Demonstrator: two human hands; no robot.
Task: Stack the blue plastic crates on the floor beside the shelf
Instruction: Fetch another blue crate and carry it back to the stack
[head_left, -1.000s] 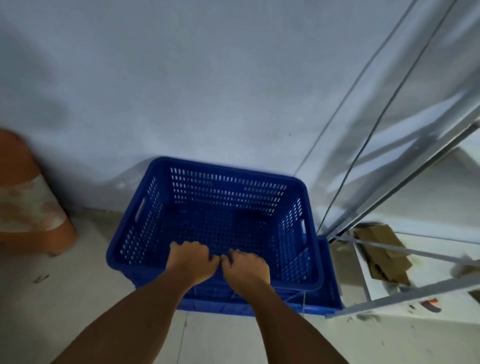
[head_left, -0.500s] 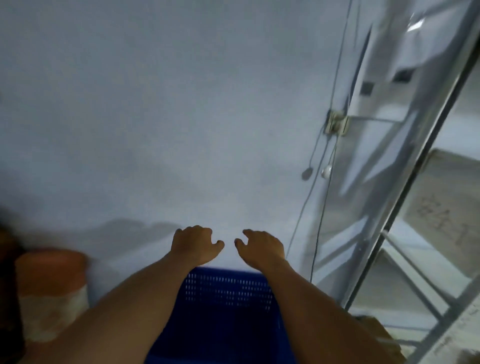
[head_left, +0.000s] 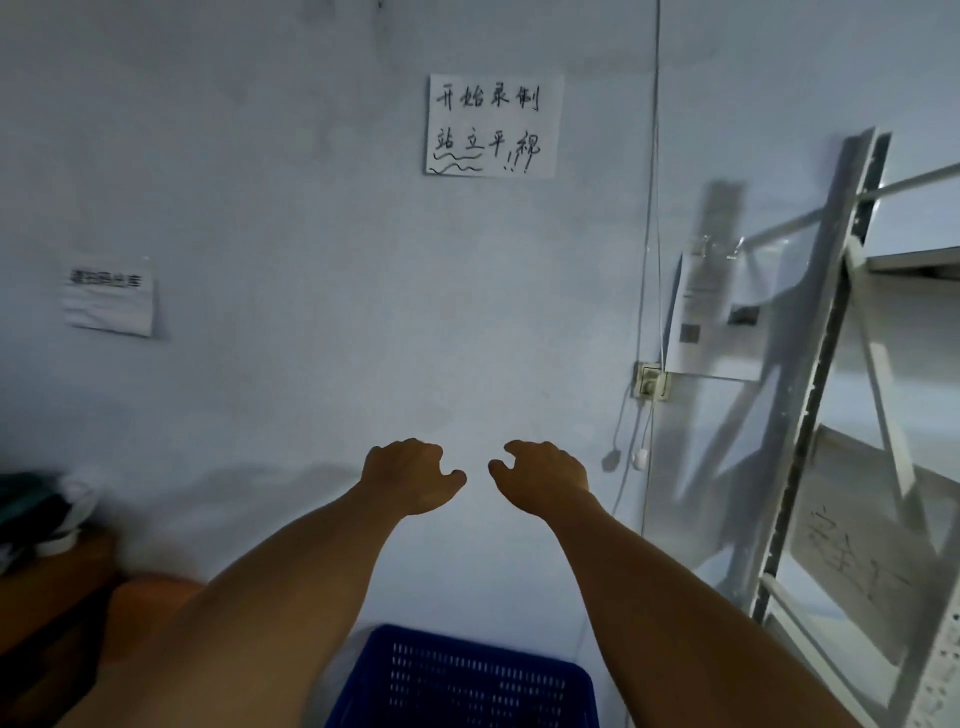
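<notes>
A blue plastic crate (head_left: 467, 680) with slotted walls shows only its far wall and rim at the bottom edge of the view, against the wall. My left hand (head_left: 410, 475) and my right hand (head_left: 545, 478) are raised side by side well above it, in front of the pale wall. Both hands hold nothing, with fingers loosely curled and apart. The lower crates and the floor are out of sight.
A grey metal shelf (head_left: 841, 415) stands at the right, with a socket and cables (head_left: 649, 382) on the wall beside it. Paper notices (head_left: 493, 124) hang on the wall. An orange stool (head_left: 150, 603) and a dark table with cloth (head_left: 47, 561) are at the left.
Both hands have let go of the crate rim and lifted away. The view has tilted up from the floor to the wall, so the crate has dropped to the bottom edge.
</notes>
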